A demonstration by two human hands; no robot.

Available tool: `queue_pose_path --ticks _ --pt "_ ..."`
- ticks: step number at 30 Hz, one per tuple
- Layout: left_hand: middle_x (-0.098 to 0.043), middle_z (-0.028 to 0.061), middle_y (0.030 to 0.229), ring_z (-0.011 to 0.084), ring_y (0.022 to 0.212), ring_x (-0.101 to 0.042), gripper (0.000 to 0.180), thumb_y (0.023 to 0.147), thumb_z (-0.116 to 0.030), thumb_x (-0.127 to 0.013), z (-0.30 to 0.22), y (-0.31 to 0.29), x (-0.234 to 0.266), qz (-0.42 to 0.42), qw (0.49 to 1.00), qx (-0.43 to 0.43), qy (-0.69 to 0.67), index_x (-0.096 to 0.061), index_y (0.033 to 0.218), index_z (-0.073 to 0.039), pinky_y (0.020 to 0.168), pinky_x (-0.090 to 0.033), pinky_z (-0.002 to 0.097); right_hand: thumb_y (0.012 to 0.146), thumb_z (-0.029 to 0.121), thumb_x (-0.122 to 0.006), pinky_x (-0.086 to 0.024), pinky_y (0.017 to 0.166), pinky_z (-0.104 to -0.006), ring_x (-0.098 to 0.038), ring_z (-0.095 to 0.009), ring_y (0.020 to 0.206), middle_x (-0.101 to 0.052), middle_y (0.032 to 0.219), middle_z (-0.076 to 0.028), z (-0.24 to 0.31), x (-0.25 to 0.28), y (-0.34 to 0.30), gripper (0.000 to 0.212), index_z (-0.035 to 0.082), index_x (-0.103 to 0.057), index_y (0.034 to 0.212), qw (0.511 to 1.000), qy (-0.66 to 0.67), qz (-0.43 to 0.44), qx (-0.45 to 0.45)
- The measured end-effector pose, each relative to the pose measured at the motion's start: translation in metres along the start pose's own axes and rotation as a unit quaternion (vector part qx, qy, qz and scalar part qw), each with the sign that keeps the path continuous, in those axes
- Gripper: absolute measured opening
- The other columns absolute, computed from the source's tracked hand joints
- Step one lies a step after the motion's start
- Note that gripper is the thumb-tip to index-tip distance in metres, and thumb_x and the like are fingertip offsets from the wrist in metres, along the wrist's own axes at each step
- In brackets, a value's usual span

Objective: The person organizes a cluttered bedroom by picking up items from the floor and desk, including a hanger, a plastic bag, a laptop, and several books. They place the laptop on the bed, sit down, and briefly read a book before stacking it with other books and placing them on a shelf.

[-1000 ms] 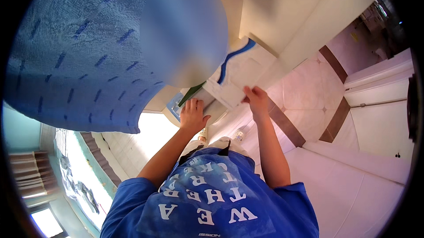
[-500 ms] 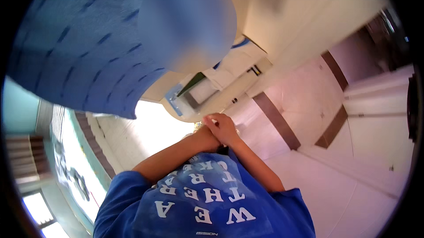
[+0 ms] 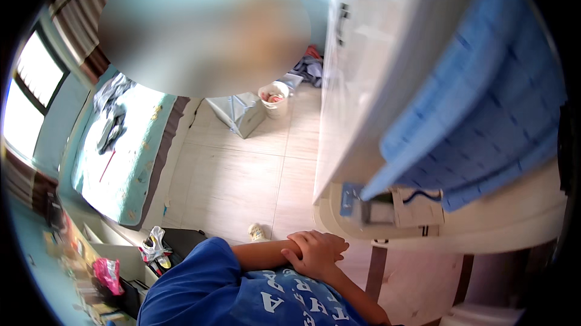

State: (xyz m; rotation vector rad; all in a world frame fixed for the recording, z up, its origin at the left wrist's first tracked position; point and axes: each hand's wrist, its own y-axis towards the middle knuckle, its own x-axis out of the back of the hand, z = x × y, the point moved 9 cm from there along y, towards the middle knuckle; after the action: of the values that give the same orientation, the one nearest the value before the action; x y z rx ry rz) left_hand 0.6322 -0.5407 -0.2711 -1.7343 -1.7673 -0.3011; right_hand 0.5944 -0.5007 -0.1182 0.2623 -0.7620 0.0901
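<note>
My left forearm crosses in front of my blue T-shirt [image 3: 200, 274], which bears white lettering. Over the wrist of that arm lies my right hand [image 3: 310, 254], its fingers wrapped round it and its thumb on the near side. My left hand [image 3: 339, 245] pokes out to the right beyond it, with loosely bent fingers partly covered; I see nothing held in it. Just past my arms, a pale shoe [image 3: 257, 232] stands on the tiled floor [image 3: 233, 174].
A blue cloth [image 3: 466, 120] hangs at the right over a rounded cream shelf [image 3: 484, 235] beside a white cabinet [image 3: 363, 35]. At the left is a bed [image 3: 130, 168]. Farther off stand a white bin [image 3: 275, 105] and a grey bag [image 3: 241, 114]. A large blurred oval hides the far area.
My view has swung toward the left, bringing the bed, bin and floor in. The blue cloth has shifted from upper left to right. My right hand stays on my left wrist.
</note>
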Motion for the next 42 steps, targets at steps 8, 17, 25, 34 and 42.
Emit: queue_pose_path --ticks 8,17,25,34,42 --pt "-0.055 0.0120 0.105 0.0257 0.100 -0.055 0.031 0.087 -0.028 -0.060 0.182 -0.191 0.128 -0.216 0.845 0.175 -0.458 -0.055 0.112 -0.010 0.086 -0.047 0.0389 0.083 0.028 -0.065 -0.039 0.101 -0.0474 -0.052 -0.037 0.113 -0.055 0.120 -0.020 0.109 -0.136 0.151 0.047 0.002 -0.056 0.121 0.977 0.066 0.081 0.187" --pt "-0.055 0.0102 0.097 0.0244 0.093 -0.056 0.027 0.088 -0.027 -0.060 0.302 -0.364 0.206 -0.389 0.575 0.159 -0.703 -0.056 0.108 -0.009 0.082 -0.048 0.0377 0.084 0.021 -0.063 -0.032 0.108 -0.0478 -0.047 -0.036 0.123 -0.049 0.134 -0.020 0.168 -0.279 0.275 0.054 0.001 -0.047 0.131 0.920 0.099 0.228 0.302" --pt "-0.055 0.0086 0.089 0.0232 0.087 -0.058 0.023 0.090 -0.027 -0.059 0.435 -0.418 0.304 -0.461 0.437 0.130 -0.761 -0.056 0.104 -0.009 0.078 -0.050 0.0366 0.084 0.018 -0.061 -0.032 0.107 -0.0454 -0.047 -0.034 0.123 -0.052 0.131 -0.018 0.144 -0.363 0.431 0.044 0.000 -0.054 0.124 0.883 0.181 0.270 0.338" --pt "-0.056 0.0068 0.080 0.0219 0.080 -0.060 0.020 0.091 -0.026 -0.059 0.573 -0.464 0.473 -0.502 0.345 0.148 -0.780 -0.057 0.100 -0.008 0.075 -0.051 0.0354 0.084 0.015 -0.060 -0.035 0.102 -0.0443 -0.051 -0.029 0.118 -0.057 0.126 -0.011 0.141 -0.376 0.669 0.029 0.005 -0.062 0.112 0.870 0.225 0.239 0.367" --pt "-0.056 0.0052 0.073 0.0207 0.074 -0.061 0.018 0.092 -0.026 -0.059 0.658 -0.412 0.588 -0.407 0.351 0.060 -0.841 -0.058 0.096 -0.008 0.071 -0.052 0.0343 0.086 0.010 -0.060 -0.044 0.094 -0.0415 -0.058 -0.026 0.108 -0.062 0.119 -0.008 0.059 -0.357 0.818 0.025 0.006 -0.064 0.111 0.936 0.186 0.159 0.251"
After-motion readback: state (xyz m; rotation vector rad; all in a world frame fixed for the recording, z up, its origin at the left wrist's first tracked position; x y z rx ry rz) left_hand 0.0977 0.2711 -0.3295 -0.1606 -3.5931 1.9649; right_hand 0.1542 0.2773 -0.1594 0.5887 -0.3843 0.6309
